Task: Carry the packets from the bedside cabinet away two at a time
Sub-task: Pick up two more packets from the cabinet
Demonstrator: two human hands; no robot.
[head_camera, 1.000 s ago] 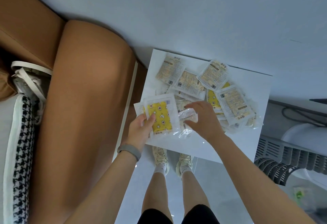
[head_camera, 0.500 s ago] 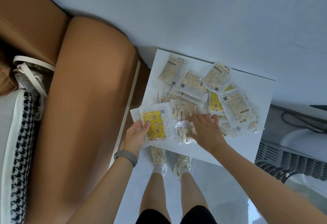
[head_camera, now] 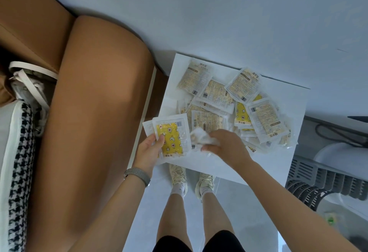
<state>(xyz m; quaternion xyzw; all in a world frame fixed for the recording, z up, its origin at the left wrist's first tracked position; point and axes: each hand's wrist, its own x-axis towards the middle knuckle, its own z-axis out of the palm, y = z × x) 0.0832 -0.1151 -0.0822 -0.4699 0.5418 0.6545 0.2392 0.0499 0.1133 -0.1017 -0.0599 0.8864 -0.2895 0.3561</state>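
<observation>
Right hand (head_camera: 225, 146) crumples a blurred packet (head_camera: 201, 139); left hand (head_camera: 150, 150) pinches yellow packet (head_camera: 172, 139), another half-hidden behind; tan headboard (head_camera: 95, 122) alongside

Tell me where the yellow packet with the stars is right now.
In the head view, the yellow star packet is in the left hand, at the near left edge of the white cabinet, beside the right hand.

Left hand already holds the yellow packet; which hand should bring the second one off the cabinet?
Probably the right hand: its fingers already grip a crumpled packet beside the pile, while the left hand is occupied.
</observation>
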